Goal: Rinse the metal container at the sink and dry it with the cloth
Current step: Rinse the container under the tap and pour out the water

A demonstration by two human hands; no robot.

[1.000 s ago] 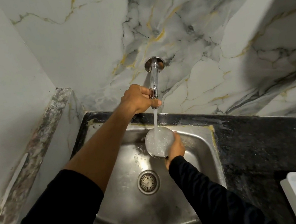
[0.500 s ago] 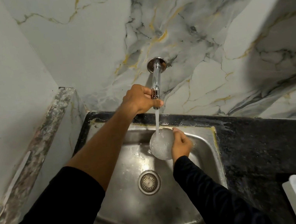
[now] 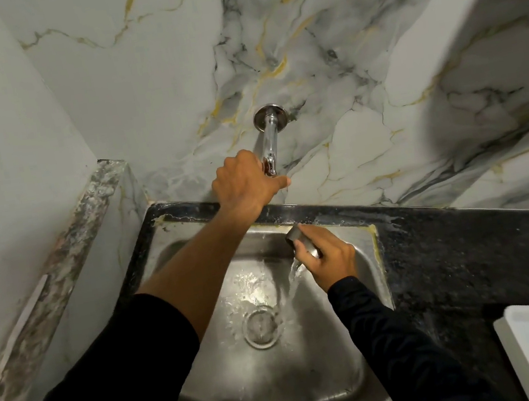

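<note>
Two arms seen, both in black long sleeves. Left sleeve (image 3: pixel 89 394) pushed up near elbow, forearm left bare. Right sleeve (image 3: pixel 392 336) drawn down to wrist, cuff snug. Left hand (image 3: pixel 246 182) and right hand (image 3: pixel 329 259) bare; no rings, watch or gloves seen.

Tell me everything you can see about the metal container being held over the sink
The metal container is small, round and shiny grey, like steel. Only part of its side wall and rim shows; the rest is hidden in the grip of the right hand. It is tipped over above the sink, near the back rim, and water pours from it down toward the drain. Nothing but that hand touches it. The left hand is up at the tap.
</note>
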